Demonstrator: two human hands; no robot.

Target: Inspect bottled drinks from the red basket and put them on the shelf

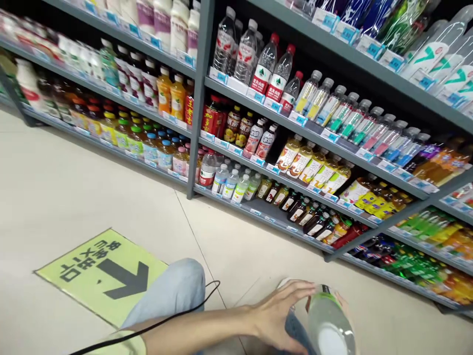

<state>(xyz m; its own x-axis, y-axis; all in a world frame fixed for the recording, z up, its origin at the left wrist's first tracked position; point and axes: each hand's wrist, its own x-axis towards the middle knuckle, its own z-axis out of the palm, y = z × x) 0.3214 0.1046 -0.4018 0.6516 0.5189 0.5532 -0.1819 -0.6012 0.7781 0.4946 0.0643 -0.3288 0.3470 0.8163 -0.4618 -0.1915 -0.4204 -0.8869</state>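
Note:
A clear bottle (330,323) with a green band and a whitish, round patch is tilted low in front of me at the lower right. My right hand (346,308) is mostly hidden behind the bottle and grips it, with skin showing along its right edge. To the left of the bottle is my left hand (277,315). Its fingers are stretched and apart from the thumb, the fingertips reaching the bottle's upper left side. Whether they press on it I cannot tell.
Drink shelves (236,197) run across the view, filled with rows of bottles. A yellow-green floor sign (84,276) with a black arrow lies at left. My bent knee (181,286) and a black cable (155,323) are in the foreground, above the tiled floor (229,246).

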